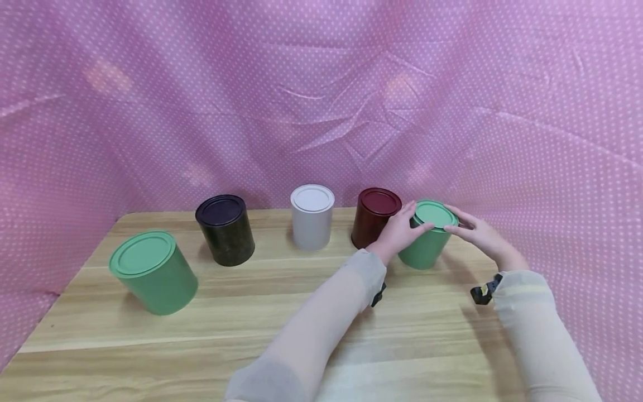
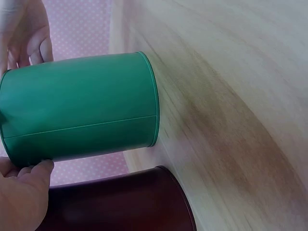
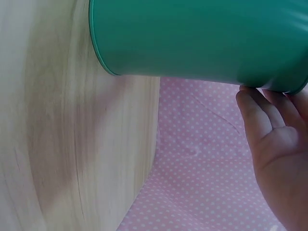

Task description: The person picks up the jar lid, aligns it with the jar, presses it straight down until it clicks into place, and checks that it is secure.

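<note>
Both hands are at the top of a green can with a lid [image 1: 424, 248], at the right end of the row. My left hand [image 1: 398, 231] holds its left side by the rim, with the thumb at the front edge. On the opposite side, my right hand [image 1: 479, 237] grips the rim, thumb in front and fingers toward the back. The left wrist view shows the green can's seamed side [image 2: 82, 103] and its base by the tabletop. Fingertips [image 3: 262, 108] touch the can wall in the right wrist view. A dark red can [image 1: 374, 218] stands just left, partly behind my left hand.
Farther left on the wooden table [image 1: 241, 318] stand a white can [image 1: 311, 223], a black can [image 1: 228, 237] and another green can [image 1: 158, 279], all lidded. A pink dotted cloth [image 1: 321, 100] hangs behind and along both sides.
</note>
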Demonstrator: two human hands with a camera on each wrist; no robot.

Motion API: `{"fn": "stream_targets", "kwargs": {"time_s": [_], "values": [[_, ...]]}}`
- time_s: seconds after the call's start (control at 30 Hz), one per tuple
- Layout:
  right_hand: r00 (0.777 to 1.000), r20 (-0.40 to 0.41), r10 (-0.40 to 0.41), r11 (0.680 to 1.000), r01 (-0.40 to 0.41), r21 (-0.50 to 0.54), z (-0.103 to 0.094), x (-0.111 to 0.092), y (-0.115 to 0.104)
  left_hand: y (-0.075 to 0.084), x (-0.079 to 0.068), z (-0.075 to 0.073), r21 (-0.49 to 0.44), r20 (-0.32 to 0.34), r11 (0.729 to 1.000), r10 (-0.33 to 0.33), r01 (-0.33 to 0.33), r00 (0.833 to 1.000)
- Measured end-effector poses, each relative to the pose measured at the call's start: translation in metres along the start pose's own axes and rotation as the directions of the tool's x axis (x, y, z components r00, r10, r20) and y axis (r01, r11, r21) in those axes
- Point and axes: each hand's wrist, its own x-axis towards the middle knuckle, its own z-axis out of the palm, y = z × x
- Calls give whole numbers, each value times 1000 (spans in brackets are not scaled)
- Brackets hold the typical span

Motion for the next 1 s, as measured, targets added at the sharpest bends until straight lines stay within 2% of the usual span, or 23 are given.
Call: {"fn": "stream_targets", "kwargs": {"time_s": [0.13,0.3,0.6,1.0], "values": [[1000,6,0,1000,0,15,3,-1,1,-1,-2,-1,9,3,1000,-10,10,1000],[1000,11,-8,999,8,38,4,-1,-3,0,-3,-2,-25,-12,999,-27,27,1000],[999,34,2,999,-4,54,-1,0,-9,7,-2,-8,1,-6,999,-45,45,999],[996,60,72,996,-75,45,-3,2,-10,11,0,-9,23,14,996,-82,82,997]]}}
